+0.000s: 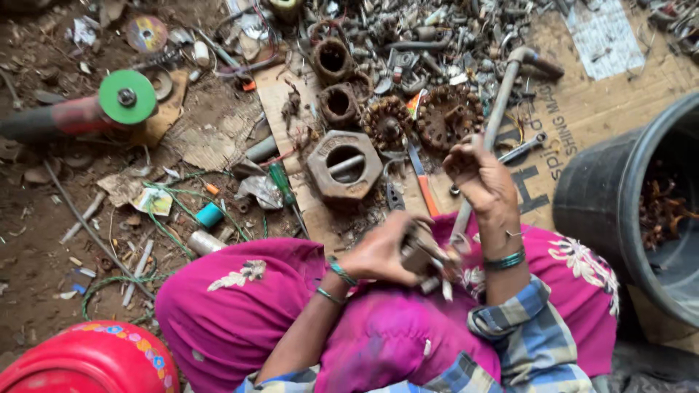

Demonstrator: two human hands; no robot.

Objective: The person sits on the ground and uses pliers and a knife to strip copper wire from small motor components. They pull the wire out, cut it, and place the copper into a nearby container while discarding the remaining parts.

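Observation:
My left hand (382,251) grips a small blocky metal part (421,255) over my lap, which is draped in pink cloth (255,306). My right hand (477,175) is closed around a long grey metal rod (502,98), raised above the part; the rod's far end bends like a pipe elbow. Both wrists wear green bangles. Just ahead of my hands lie a large rusty hexagonal nut (344,166) and two rusty gear-like wheels (419,120) on cardboard.
A heap of scrap metal pieces (422,36) covers the far ground. A black tub (641,196) with rusty bits stands at right. A tool with a green disc (125,97) lies left, a red container (91,360) bottom left. Wires and small debris litter the dirt.

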